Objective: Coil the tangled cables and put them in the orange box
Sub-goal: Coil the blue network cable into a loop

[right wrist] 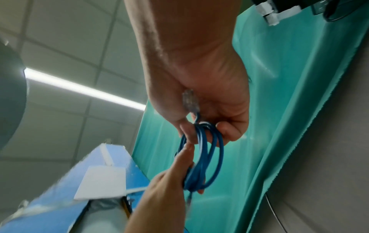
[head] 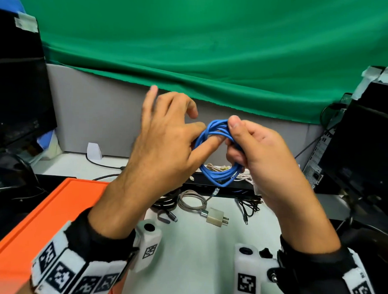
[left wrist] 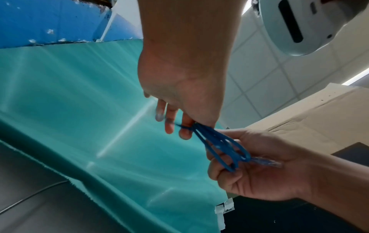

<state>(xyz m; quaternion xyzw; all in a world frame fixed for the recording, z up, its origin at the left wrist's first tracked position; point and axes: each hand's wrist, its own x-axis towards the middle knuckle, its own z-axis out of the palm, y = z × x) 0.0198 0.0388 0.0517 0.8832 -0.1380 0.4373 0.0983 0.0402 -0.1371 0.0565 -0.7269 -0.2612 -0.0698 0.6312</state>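
A blue cable (head: 220, 174) is wound into a small coil and held in the air above the white table (head: 195, 247). My right hand (head: 233, 135) grips the coil's right side (right wrist: 217, 157), thumb on top, with a clear plug (right wrist: 189, 100) lying in the palm. My left hand (head: 202, 136) has its thumb through the coil and pinches the strands (left wrist: 223, 146) against a finger, while the other fingers spread upward. A second plug (head: 215, 191) dangles below the coil. The orange box (head: 41, 207) sits at the lower left, under my left forearm.
On the table lie a beige cable with a white charger (head: 215, 216), a thin black cable (head: 248, 207) and a dark coiled cable (head: 166, 201). More pale cables (head: 218, 168) sit behind the coil. A dark monitor (head: 13, 94) and a computer case (head: 366, 143) flank the desk.
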